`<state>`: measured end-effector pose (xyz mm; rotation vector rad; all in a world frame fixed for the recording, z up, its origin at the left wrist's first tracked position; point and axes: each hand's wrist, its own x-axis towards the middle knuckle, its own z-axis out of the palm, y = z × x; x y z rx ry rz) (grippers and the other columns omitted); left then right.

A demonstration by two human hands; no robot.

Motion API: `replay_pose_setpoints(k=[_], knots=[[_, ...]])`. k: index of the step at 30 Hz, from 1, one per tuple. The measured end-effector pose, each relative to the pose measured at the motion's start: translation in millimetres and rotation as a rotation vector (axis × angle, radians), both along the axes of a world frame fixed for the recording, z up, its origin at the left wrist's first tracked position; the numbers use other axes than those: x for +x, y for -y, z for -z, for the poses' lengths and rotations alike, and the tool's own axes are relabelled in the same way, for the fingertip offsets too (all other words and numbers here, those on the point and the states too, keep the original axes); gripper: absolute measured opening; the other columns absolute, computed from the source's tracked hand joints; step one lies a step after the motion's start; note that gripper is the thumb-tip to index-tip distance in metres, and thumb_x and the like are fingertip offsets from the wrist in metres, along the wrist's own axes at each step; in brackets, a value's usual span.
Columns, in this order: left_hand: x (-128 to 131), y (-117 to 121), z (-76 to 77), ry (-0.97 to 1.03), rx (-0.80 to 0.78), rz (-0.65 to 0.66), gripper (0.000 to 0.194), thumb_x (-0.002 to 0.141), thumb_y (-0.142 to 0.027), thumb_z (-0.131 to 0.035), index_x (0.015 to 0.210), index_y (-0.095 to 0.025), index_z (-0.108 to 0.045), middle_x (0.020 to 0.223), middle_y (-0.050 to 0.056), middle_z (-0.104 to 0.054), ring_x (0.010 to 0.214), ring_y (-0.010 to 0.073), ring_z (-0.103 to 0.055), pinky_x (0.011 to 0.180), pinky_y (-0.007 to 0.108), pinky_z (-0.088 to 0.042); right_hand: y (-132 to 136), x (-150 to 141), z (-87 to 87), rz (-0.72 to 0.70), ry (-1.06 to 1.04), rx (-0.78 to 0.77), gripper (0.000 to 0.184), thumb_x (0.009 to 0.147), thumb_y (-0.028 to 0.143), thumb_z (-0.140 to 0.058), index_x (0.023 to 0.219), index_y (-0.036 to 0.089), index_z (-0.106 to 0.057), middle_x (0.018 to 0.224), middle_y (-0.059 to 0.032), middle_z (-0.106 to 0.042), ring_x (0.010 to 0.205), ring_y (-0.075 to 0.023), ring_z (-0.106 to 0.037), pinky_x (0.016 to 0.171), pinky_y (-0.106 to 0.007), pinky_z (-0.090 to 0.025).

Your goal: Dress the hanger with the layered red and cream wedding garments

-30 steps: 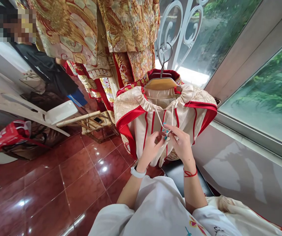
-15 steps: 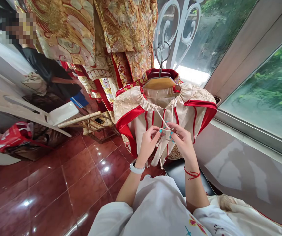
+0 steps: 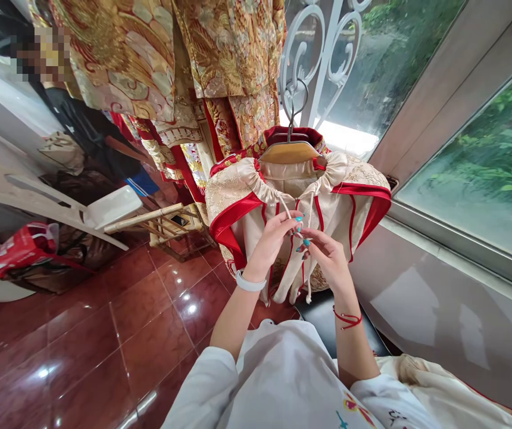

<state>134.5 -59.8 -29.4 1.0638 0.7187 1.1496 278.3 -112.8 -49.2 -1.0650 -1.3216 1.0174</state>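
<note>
Person's left hand [image 3: 268, 245] and right hand [image 3: 333, 262]: close together, fingertips pinching cord [image 3: 308, 292] | garment [image 3: 230, 183]: just beyond them | hanger [image 3: 292, 152]: beyond, carrying its weight, presumably so both can work the cord

A bamboo stand [image 3: 149, 216] rests on red tiles [image 3: 146, 310] (glossy ones) near a white chair [image 3: 112, 207]

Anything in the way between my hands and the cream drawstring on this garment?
Nothing visible. Your left hand and right hand are already at the drawstring, in front of the garment. The wooden hanger sits above them, out of the way. Your fingers hide part of the cord.
</note>
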Motion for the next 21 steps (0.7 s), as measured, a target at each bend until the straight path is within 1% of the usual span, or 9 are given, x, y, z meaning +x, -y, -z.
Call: replay_pose_setpoints(k=[4,7,9,11,13,16,17,19,21], knots=[[-1.8,-0.2,2.8,-0.137,0.027,0.014,0.041,0.069,-0.032,-0.082,0.103,-0.017,-0.064,0.068,-0.005,-0.055,0.065,0.0100,-0.055,0.067,0.025,-0.045,-3.6,-3.8,6.8,0.003,-0.008,0.000,0.038,0.088,0.035,-0.061,0.123,0.022,-0.068,0.097,-0.0058,-0.074,0.068,-0.0146,-0.062,0.059,-0.028,-0.053],[-2.0,5.6,6.7,-0.168,0.059,-0.018,0.045,0.072,-0.029,-0.080,0.111,-0.019,-0.060,0.068,-0.007,-0.051,0.063,0.0085,-0.051,0.065,0.024,-0.044,-9.3,-9.3,9.0,0.001,0.019,0.007,0.045,0.090,0.034,-0.059,0.134,0.023,-0.062,0.092,-0.0040,-0.072,0.062,-0.0135,-0.056,0.057,-0.028,-0.049],[-3.0,8.9,10.0,-0.180,0.071,-0.052,0.045,0.075,-0.026,-0.077,0.114,-0.019,-0.057,0.069,-0.007,-0.053,0.064,0.0087,-0.052,0.066,0.023,-0.044,-12.7,-13.7,8.0,0.025,0.067,0.024,0.039,0.090,0.034,-0.058,0.126,0.022,-0.065,0.096,-0.0054,-0.072,0.068,-0.0147,-0.058,0.061,-0.028,-0.049],[-5.3,10.9,13.3,-0.189,0.089,-0.078,0.049,0.078,-0.026,-0.074,0.122,-0.020,-0.053,0.071,-0.006,-0.055,0.068,0.0102,-0.055,0.069,0.024,-0.045,-14.6,-18.3,6.0,0.051,0.116,0.043,0.029,0.091,0.035,-0.058,0.111,0.019,-0.070,0.097,-0.0066,-0.072,0.075,-0.0162,-0.061,0.066,-0.028,-0.050],[-8.4,12.6,15.9,-0.193,0.123,-0.103,0.059,0.082,-0.029,-0.072,0.134,-0.021,-0.045,0.072,-0.006,-0.056,0.072,0.0120,-0.058,0.074,0.026,-0.047,-14.8,-22.7,4.4,0.073,0.148,0.060,0.024,0.091,0.037,-0.058,0.100,0.018,-0.069,0.093,-0.0063,-0.071,0.076,-0.0166,-0.061,0.067,-0.028,-0.050],[-12.3,17.3,18.3,-0.212,0.209,-0.159,0.072,0.087,-0.036,-0.071,0.147,-0.025,-0.033,0.078,-0.004,-0.061,0.078,0.0143,-0.061,0.082,0.030,-0.049,-13.1,-29.2,5.4,0.162,0.150,0.100,0.022,0.092,0.039,-0.059,0.094,0.019,-0.067,0.088,-0.0055,-0.070,0.076,-0.0170,-0.062,0.067,-0.028,-0.050],[-12.8,19.3,19.2,-0.219,0.239,-0.186,0.071,0.088,-0.038,-0.070,0.148,-0.026,-0.033,0.081,-0.003,-0.063,0.081,0.0151,-0.062,0.085,0.031,-0.049,-12.2,-31.2,6.5,0.203,0.140,0.120,0.021,0.092,0.038,-0.058,0.095,0.019,-0.067,0.089,-0.0057,-0.070,0.078,-0.0175,-0.063,0.068,-0.028,-0.050],[-12.4,23.2,22.6,-0.241,0.286,-0.251,0.057,0.091,-0.044,-0.066,0.141,-0.026,-0.044,0.089,0.001,-0.067,0.085,0.0169,-0.065,0.088,0.032,-0.050,-10.3,-34.7,9.0,0.277,0.132,0.174,0.020,0.093,0.038,-0.059,0.097,0.020,-0.067,0.092,-0.0063,-0.071,0.081,-0.0187,-0.064,0.071,-0.030,-0.052],[-10.3,25.7,29.3,-0.292,0.305,-0.349,0.037,0.094,-0.049,-0.061,0.121,-0.024,-0.060,0.094,0.004,-0.068,0.089,0.0188,-0.065,0.087,0.032,-0.050,-8.4,-37.3,11.0,0.331,0.160,0.256,0.017,0.093,0.035,-0.059,0.097,0.022,-0.069,0.093,-0.0064,-0.070,0.081,-0.0192,-0.064,0.071,-0.032,-0.053]])
